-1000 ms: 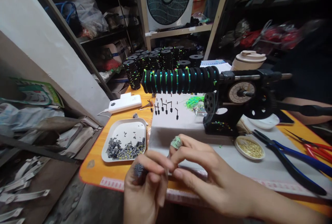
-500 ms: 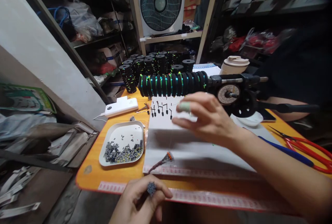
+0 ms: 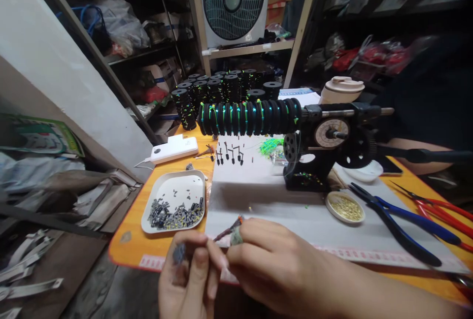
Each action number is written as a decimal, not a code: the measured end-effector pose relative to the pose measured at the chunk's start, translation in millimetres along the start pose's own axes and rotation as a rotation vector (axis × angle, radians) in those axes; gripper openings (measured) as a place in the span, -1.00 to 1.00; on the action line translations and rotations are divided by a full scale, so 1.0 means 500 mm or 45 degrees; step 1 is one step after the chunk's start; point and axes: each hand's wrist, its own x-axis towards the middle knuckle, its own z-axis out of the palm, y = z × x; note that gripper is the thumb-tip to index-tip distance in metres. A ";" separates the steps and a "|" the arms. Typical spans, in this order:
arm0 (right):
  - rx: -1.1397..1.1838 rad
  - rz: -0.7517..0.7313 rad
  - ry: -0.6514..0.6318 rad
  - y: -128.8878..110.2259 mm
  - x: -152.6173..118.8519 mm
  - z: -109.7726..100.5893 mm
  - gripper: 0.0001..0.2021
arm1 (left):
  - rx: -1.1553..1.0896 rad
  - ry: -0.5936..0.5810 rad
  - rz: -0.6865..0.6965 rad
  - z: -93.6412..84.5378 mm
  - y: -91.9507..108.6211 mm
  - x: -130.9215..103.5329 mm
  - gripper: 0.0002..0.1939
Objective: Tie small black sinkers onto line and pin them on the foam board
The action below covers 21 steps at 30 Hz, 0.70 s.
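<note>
At the bottom centre my left hand (image 3: 194, 272) is closed around a bundle of thin grey strands (image 3: 179, 255), whose tips show between its fingers. My right hand (image 3: 273, 260), with a green wrap on one finger, meets the left fingertips; its fingers are pinched, and what they hold is too small to make out. A dark braided cord (image 3: 225, 231) with an orange tip lies just behind the fingertips. Left of the hands stands a white tray (image 3: 173, 183) of small grey and yellow pieces. Small black parts (image 3: 229, 154) lie on the white board (image 3: 254, 196).
A hand-cranked winder (image 3: 310, 161) carries a ribbed black roll (image 3: 251, 117) with green threads. Black spools (image 3: 221, 87) stand behind. Blue-handled pliers (image 3: 399, 220), red scissors (image 3: 436, 210), a dish of gold bits (image 3: 345, 208) and a lidded cup (image 3: 340, 90) are right. A white power bank (image 3: 175, 149) lies left.
My right hand has come down from above the small black parts to my left hand, uncovering the winder's base and the gold dish. My left hand has turned and shifted slightly left.
</note>
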 end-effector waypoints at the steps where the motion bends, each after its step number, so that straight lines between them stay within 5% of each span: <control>1: 0.061 0.066 0.052 0.001 0.000 -0.006 -0.84 | -0.039 -0.012 -0.072 0.002 -0.001 0.006 -0.80; 5: 0.305 0.384 0.255 0.006 0.000 -0.022 -0.94 | -0.143 -0.131 -0.270 0.018 -0.011 0.016 -0.83; 9: 0.384 0.562 0.240 0.010 0.002 -0.023 -0.90 | -0.082 -0.106 -0.336 0.030 -0.028 0.007 -0.79; 17: 0.280 0.481 0.311 0.014 0.003 -0.015 -0.87 | 0.477 -0.109 -0.002 0.027 -0.043 0.000 -0.75; 21: 0.220 0.413 0.296 0.015 -0.003 -0.009 -0.89 | 0.375 -0.048 -0.153 0.028 -0.049 -0.009 -0.75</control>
